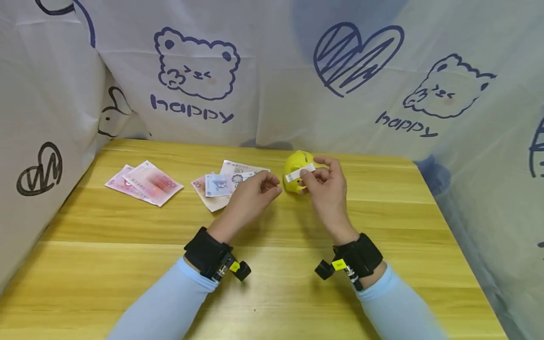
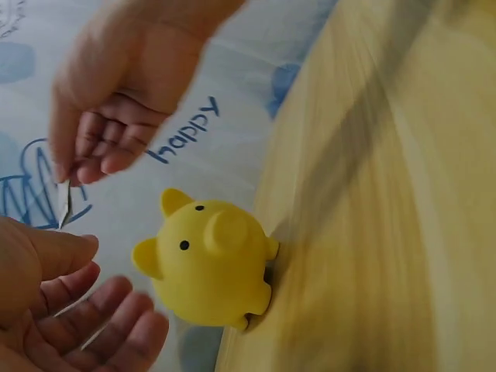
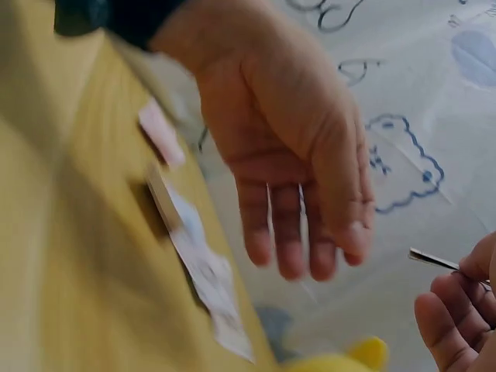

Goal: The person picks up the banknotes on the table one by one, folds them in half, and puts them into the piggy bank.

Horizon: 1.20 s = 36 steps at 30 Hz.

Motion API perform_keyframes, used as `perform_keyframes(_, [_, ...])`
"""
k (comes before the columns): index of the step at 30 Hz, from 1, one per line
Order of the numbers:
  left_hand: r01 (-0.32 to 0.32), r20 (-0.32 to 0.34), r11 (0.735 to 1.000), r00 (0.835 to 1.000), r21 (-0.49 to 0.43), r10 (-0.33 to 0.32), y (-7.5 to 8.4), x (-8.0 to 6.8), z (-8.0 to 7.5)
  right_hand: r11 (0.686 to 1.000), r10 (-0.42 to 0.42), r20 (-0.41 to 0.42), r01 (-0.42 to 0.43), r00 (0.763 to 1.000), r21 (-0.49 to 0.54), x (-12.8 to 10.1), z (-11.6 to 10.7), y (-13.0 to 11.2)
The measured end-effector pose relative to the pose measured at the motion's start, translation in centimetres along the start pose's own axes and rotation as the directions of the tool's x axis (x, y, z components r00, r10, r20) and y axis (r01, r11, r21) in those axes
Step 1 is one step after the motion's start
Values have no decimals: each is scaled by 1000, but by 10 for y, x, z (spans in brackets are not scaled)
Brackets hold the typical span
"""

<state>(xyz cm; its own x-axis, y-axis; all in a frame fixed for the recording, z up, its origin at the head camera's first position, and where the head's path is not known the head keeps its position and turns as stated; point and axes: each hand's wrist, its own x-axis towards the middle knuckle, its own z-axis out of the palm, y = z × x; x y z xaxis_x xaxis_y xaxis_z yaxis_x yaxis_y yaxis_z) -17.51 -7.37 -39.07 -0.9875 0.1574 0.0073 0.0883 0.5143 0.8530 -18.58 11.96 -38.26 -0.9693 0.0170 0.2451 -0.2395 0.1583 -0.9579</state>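
Note:
My right hand [image 1: 330,193] pinches a folded strip of pale paper [image 1: 299,173] between thumb and fingers, in front of the yellow piggy bank [image 1: 293,163]. In the right wrist view the strip [image 3: 434,258] looks flat and narrow, with a dark edge. My left hand [image 1: 252,193] hovers to the left of it with nothing in its grasp, over the edge of some spread banknotes [image 1: 217,185]. Its fingers [image 3: 287,232] hang fairly straight in the right wrist view. The pig [image 2: 209,271] stands upright on its feet, its snout and eyes showing in the left wrist view.
Two pinkish banknotes [image 1: 155,184] overlap on the left of the wooden table [image 1: 272,264]. Behind and at the sides hangs a white cloth [image 1: 280,94] with blue drawings. The pig stands near the table's back edge.

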Motion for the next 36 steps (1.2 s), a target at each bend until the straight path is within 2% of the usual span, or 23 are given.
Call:
perform_keyframes(2, [-26,-11,995,1000,98,27,5,12,3,991,-62,-15,60,998,-117,12,-9,-3])
perform_keyframes(4, [-51,-14,986,998,157,54,8,23,7,963,-125,-28,114,992,-246,23,-17,-4])
perform_keyframes(7, [-80,-23,969,996,232,88,13,36,14,890,-202,-47,163,978,-426,40,-26,-5])
perform_keyframes(9, [-91,-25,958,995,273,101,16,43,19,839,-234,-51,175,971,-515,49,-29,-4])
perform_keyframes(11, [-100,-24,946,993,308,113,18,49,24,802,-239,-50,168,970,-573,57,-31,-2])
perform_keyframes(18, [-137,-45,903,984,407,170,17,59,39,718,-221,3,165,975,-676,73,-26,7])
perform_keyframes(21, [-156,-39,898,981,410,189,19,60,43,685,-231,26,182,973,-706,77,-24,9])
perform_keyframes(27, [-154,-16,899,984,411,176,20,60,44,647,-208,43,171,977,-743,83,-18,11])
perform_keyframes(34, [-145,-9,891,986,430,164,20,58,41,603,-233,91,217,968,-767,88,-13,12])
perform_keyframes(36, [-149,-8,888,986,436,169,20,58,40,602,-220,107,221,970,-767,90,-11,12])
